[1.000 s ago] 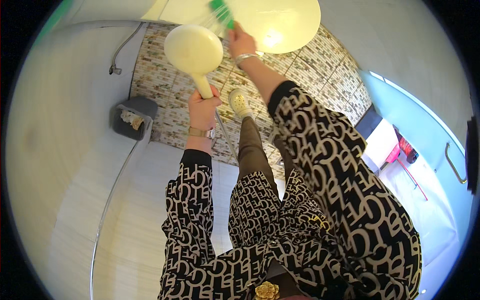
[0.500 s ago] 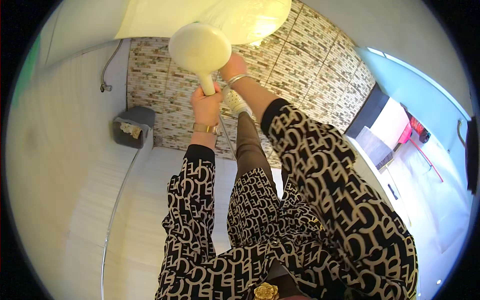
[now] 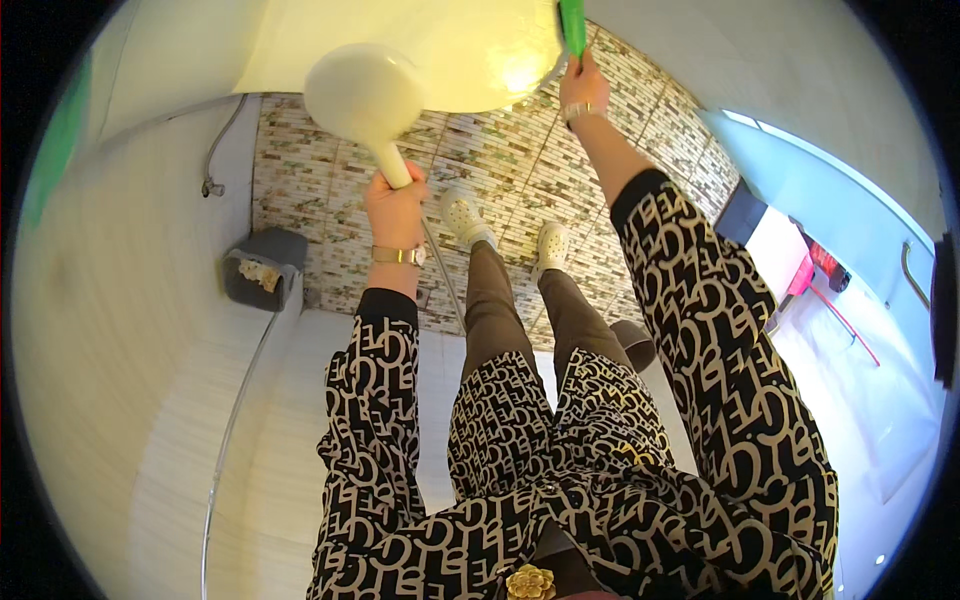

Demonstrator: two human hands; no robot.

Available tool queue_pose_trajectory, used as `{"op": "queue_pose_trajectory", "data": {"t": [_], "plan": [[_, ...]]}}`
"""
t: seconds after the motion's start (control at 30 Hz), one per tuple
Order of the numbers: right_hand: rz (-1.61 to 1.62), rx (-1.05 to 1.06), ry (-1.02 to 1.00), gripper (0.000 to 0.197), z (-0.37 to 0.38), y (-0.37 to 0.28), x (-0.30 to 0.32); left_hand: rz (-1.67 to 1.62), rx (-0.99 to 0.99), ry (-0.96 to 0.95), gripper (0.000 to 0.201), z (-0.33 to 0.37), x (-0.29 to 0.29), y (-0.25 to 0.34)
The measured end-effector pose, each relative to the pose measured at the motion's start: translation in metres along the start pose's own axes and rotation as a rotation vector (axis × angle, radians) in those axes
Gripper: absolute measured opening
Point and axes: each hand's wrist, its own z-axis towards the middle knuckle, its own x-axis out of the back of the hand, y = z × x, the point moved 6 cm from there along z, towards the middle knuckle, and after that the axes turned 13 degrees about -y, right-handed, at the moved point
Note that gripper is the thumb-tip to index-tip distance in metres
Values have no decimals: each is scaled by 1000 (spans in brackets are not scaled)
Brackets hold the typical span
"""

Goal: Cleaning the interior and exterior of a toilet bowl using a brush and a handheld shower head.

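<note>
My left hand (image 3: 396, 210) is closed round the handle of a white shower head (image 3: 364, 92), with its broad round back toward me. A thin metal hose (image 3: 444, 265) hangs below that hand. My right hand (image 3: 585, 84) grips the handle of a green brush (image 3: 573, 25), its dark bristles touching or very near the curved rim of a large glossy cream fixture (image 3: 400, 25). The brush is cut off by the upper edge of the picture. Between my hands, the fixture's front edge shows a bright reflection.
Patterned tiles (image 3: 500, 170) cover the floor under my pale clogs (image 3: 463, 217). A grey bin (image 3: 270, 270) with crumpled paper stands at the left wall, below a hanging pipe (image 3: 212, 150). A light blue door (image 3: 830, 195) and a pink-and-red item (image 3: 805, 275) are at right.
My right hand has moved right, away from the shower head, and the green brush in it now shows. The shower head has shifted slightly left. My right foot has come into view.
</note>
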Motion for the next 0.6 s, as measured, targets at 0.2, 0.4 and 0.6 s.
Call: {"op": "queue_pose_trajectory", "data": {"t": [0.2, 0.4, 0.6], "plan": [[23, 31, -138, 29, 39, -109, -50, -115, -71, 102, 25, 36, 25, 40], [-129, 392, -482, 36, -15, -171, -98, -101, -95, 278, 26, 30, 78, 77], [-112, 212, -317, 35, 57, -132, -38, -122, -188, 269, 23, 13, 100, 106]]}}
